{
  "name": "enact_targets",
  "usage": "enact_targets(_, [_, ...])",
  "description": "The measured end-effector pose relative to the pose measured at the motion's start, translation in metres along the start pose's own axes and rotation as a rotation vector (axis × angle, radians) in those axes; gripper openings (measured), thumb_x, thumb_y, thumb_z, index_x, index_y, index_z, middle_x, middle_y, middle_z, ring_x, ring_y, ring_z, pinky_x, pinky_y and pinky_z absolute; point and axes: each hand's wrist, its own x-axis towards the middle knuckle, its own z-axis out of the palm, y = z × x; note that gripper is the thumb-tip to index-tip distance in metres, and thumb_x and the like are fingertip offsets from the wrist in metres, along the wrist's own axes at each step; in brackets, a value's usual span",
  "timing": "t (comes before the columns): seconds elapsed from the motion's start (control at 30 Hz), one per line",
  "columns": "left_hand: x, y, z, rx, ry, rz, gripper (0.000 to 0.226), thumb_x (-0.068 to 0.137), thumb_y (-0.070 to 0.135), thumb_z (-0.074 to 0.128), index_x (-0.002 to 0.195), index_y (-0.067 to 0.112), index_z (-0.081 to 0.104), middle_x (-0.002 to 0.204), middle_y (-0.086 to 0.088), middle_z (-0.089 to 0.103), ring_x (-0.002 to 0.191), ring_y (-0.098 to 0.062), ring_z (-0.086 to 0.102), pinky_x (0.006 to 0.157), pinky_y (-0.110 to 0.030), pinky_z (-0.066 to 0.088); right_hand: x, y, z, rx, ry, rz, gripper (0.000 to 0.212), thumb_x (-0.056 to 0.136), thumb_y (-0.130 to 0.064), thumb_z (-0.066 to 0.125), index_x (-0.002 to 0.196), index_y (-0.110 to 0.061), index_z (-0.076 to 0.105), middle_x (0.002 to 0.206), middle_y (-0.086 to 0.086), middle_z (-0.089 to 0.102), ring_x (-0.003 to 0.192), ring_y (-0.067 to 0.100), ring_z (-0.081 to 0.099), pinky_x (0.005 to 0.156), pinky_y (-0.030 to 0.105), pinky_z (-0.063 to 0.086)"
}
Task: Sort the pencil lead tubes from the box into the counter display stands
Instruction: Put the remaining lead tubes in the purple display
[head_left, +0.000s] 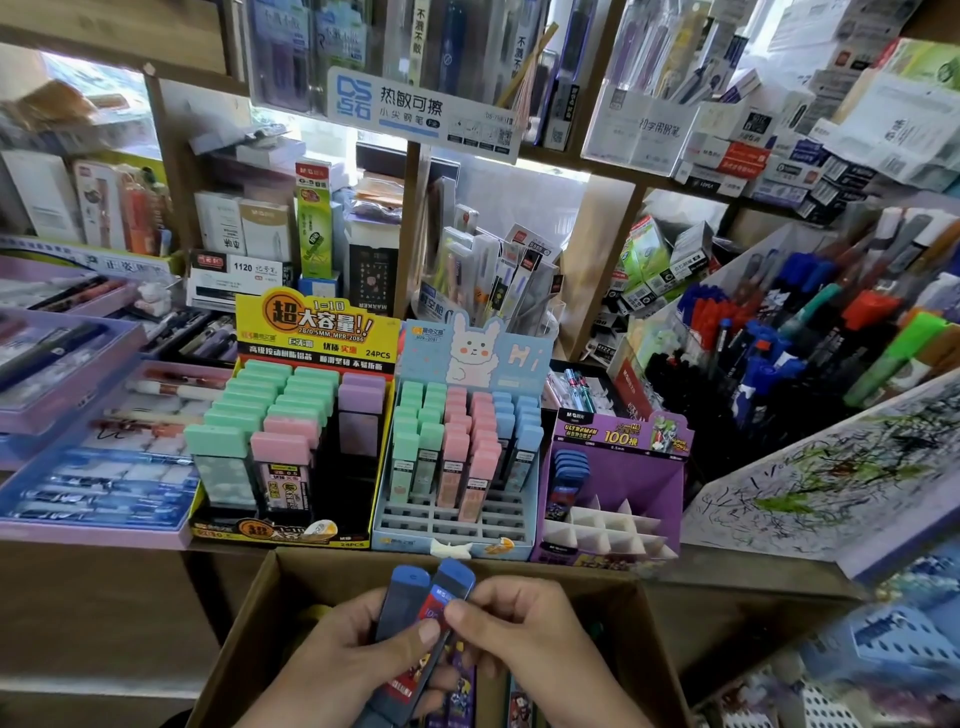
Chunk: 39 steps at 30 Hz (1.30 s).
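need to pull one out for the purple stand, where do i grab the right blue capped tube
Pinch the right blue capped tube just under its cap, right hand coming from the right: that end sticks up free, the left hand wraps the lower body.

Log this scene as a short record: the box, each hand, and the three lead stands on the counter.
Box: cardboard box, open, below the counter edge
Left: left hand grips blue-capped tubes over it
Right: right hand pinches one of them
Stand one: yellow stand, green, pink, purple caps
Stand two: rabbit stand, front rows empty
Stand three: purple stand, few blue-capped tubes, most cells empty
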Motion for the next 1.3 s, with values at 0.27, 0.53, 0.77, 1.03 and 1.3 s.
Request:
enact_targets(0.27, [0.010, -0.003, -0.005, -0.159, 0.181, -0.078, 0.023, 0.094, 0.014, 0.066, 0.108, -0.004, 0.069, 0.094, -0.032, 0.075, 0.082, -0.047, 0.076, 0.068, -0.051, 0.063, -0.003, 0.000, -0.015, 0.200, 0.088, -0.079, 0.019, 0.086, -0.027, 0.076, 0.085, -0.009, 0.070, 0.089, 0.022, 0.077, 0.069, 0.024, 0.070, 0.053, 0.027, 0.054])
enact_targets(0.53, [0.009, 0.000, -0.006, -0.173, 0.170, -0.088, 0.023, 0.098, 0.010, 0.061, 0.106, -0.010, 0.069, 0.078, -0.026, 0.066, 0.069, -0.040, 0.067, 0.061, -0.044, 0.059, -0.013, -0.025, -0.061, 0.053, 0.391, -0.367, 0.013, 0.081, -0.034, 0.071, 0.091, -0.030, 0.079, 0.080, 0.011, 0.076, 0.068, 0.020, 0.072, 0.057, 0.023, 0.058])
enact_targets(0.77, [0.009, 0.002, -0.004, -0.200, 0.184, -0.085, 0.024, 0.100, 0.008, 0.058, 0.107, -0.012, 0.068, 0.068, -0.022, 0.061, 0.059, -0.035, 0.061, 0.051, -0.038, 0.057, -0.004, -0.030, -0.095, -0.174, 0.574, -0.530, 0.024, 0.095, -0.017, 0.068, 0.095, -0.040, 0.076, 0.080, 0.000, 0.076, 0.071, 0.012, 0.073, 0.067, 0.023, 0.061])
enact_targets(1.03, [0.010, 0.001, -0.008, -0.223, 0.160, -0.093, 0.024, 0.100, 0.004, 0.056, 0.108, -0.013, 0.069, 0.071, -0.023, 0.061, 0.061, -0.036, 0.061, 0.051, -0.039, 0.056, 0.017, -0.020, -0.097, -0.263, 0.574, -0.520, 0.013, 0.095, -0.018, 0.069, 0.097, -0.029, 0.075, 0.083, -0.007, 0.077, 0.076, 0.008, 0.073, 0.074, 0.020, 0.060])
enact_targets(1.3, [0.012, -0.001, -0.008, -0.218, 0.165, -0.079, 0.022, 0.101, 0.002, 0.055, 0.109, -0.013, 0.068, 0.069, -0.024, 0.062, 0.062, -0.038, 0.062, 0.050, -0.039, 0.057, 0.029, -0.010, -0.093, -0.352, 0.626, -0.448, 0.012, 0.092, -0.017, 0.075, 0.092, -0.029, 0.073, 0.079, -0.016, 0.076, 0.073, 0.001, 0.072, 0.064, 0.021, 0.060])
